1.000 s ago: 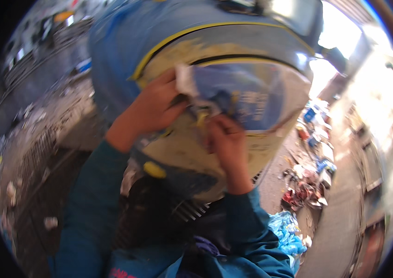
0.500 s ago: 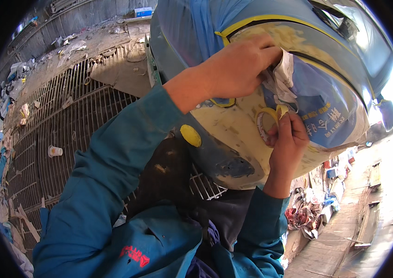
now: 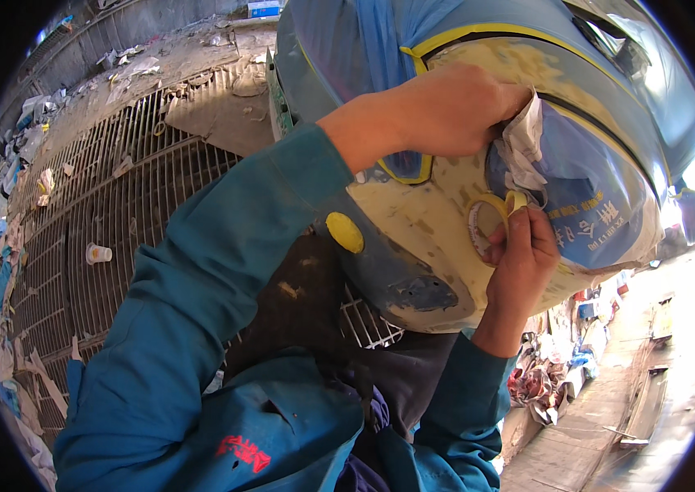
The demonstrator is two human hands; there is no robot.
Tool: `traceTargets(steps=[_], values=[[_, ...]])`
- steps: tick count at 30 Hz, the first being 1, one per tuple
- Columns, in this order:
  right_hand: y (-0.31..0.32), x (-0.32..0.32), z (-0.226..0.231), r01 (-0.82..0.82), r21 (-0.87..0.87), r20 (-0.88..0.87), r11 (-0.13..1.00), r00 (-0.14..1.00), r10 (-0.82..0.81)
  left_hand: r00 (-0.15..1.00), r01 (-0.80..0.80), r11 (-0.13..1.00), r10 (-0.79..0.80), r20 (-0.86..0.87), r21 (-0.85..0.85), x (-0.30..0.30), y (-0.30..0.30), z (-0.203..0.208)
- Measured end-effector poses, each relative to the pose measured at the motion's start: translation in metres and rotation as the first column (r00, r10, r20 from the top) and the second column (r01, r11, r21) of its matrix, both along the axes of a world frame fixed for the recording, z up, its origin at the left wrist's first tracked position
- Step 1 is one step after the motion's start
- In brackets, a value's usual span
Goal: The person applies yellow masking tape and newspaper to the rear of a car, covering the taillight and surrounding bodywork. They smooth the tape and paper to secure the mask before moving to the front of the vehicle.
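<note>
My left hand (image 3: 458, 111) is closed at the upper edge of a crumpled piece of pale paper (image 3: 525, 146); its fingertips are partly hidden behind the hand and paper. Just below, my right hand (image 3: 524, 250) grips a roll of yellow masking tape (image 3: 476, 225), with a short curled end of tape (image 3: 515, 202) standing up by the thumb. Both hands are in front of a rounded vehicle body panel (image 3: 401, 209) with patchy cream filler. Blue printed plastic sheet (image 3: 589, 209) covers the part beside the paper. Yellow tape strips (image 3: 478, 29) edge more blue sheeting (image 3: 380, 41) above.
A yellow oval (image 3: 345, 233) and a dark scuffed patch (image 3: 425, 293) are on the lower panel. Metal floor grating (image 3: 118, 213) lies to the left, with a paper cup (image 3: 98, 253) on it. Scraps and rubbish (image 3: 548, 373) are piled at the lower right.
Both hands have shifted slightly right and down along the panel, with the paper and tape roll. The tape's free end now curls up more visibly. The whole view has tilted a little.
</note>
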State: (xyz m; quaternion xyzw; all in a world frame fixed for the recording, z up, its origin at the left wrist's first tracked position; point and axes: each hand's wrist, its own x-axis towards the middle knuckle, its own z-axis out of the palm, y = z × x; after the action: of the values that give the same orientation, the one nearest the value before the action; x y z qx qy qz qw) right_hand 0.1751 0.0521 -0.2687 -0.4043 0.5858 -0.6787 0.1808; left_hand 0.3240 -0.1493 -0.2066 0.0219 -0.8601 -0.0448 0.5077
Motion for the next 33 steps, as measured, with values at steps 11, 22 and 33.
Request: traceTargets(steps=[11, 22, 33], values=[[-0.001, 0.004, -0.003, 0.044, 0.007, -0.056, 0.999, 0.997, -0.044, 0.998, 0.065, 0.987, -0.067, -0.010, -0.150, 0.003, -0.006, 0.003], [-0.002, 0.008, -0.003, 0.061, 0.004, -0.049, 0.998, 0.997, -0.061, 0.978, -0.110, 0.993, 0.115, -0.173, 0.036, -0.002, -0.001, -0.025], [-0.004, 0.018, 0.000, 0.072, 0.020, 0.010, 0.997, 0.997, -0.072, 0.982, 0.030, 0.980, 0.007, -0.188, 0.194, 0.001, 0.027, -0.035]])
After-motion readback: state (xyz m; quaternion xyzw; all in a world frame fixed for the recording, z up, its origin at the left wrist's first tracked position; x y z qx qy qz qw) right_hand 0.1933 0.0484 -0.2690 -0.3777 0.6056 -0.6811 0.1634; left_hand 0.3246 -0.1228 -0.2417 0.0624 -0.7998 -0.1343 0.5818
